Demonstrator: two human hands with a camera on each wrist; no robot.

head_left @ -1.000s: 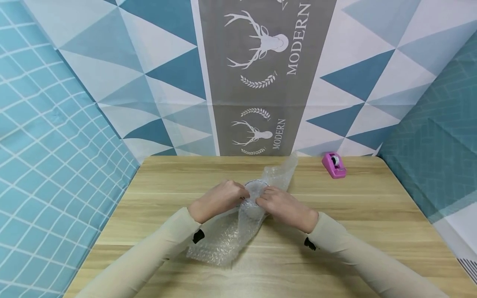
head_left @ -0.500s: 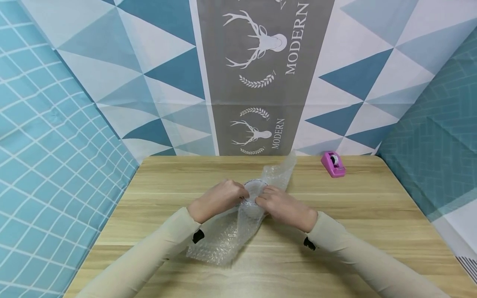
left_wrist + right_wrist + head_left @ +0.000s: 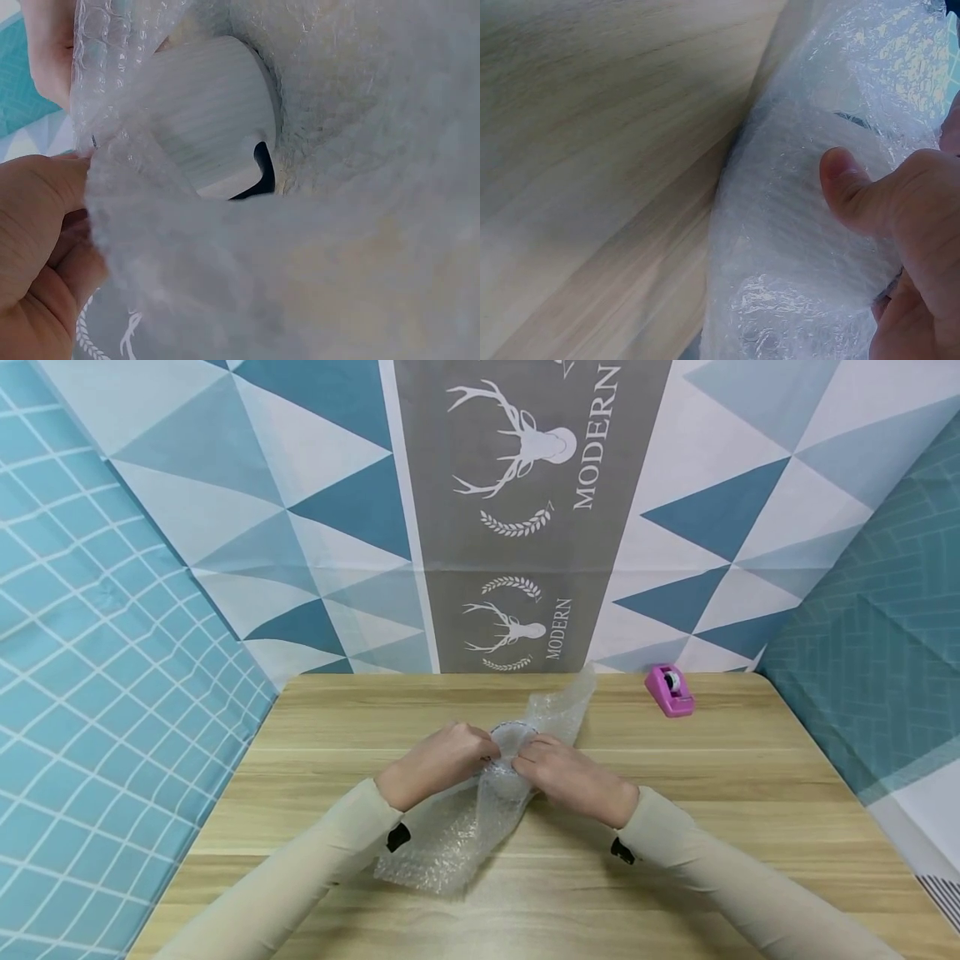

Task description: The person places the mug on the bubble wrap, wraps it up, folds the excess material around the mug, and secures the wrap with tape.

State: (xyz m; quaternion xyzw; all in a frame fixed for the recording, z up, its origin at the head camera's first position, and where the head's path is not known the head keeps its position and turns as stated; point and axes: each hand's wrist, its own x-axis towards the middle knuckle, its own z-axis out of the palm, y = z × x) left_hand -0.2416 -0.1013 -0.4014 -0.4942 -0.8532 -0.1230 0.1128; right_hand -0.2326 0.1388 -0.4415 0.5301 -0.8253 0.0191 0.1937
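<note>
A white ribbed cup (image 3: 214, 112) stands on the table, partly wrapped in clear bubble wrap (image 3: 442, 852). In the left wrist view a black curved piece (image 3: 262, 176) shows low on its side. From above, the cup's round mouth has a thin dark rim. My left hand (image 3: 446, 760) pinches the bubble wrap at the left of the rim. At the right of the rim, my right hand (image 3: 573, 777) grips wrap and cup wall together, its thumb (image 3: 844, 176) pressed on the wrapped outside and its fingers over the rim, partly hidden.
One tail of the wrap spreads toward the front left of the wooden table (image 3: 337, 718); another sticks up toward the back wall. A pink tape dispenser (image 3: 670, 691) stands at the back right. Patterned cloth walls (image 3: 510, 543) enclose the table at the back and both sides.
Both hands keep their place at the rim and the bubble wrap lies as before. The head view has shifted only very slightly.
</note>
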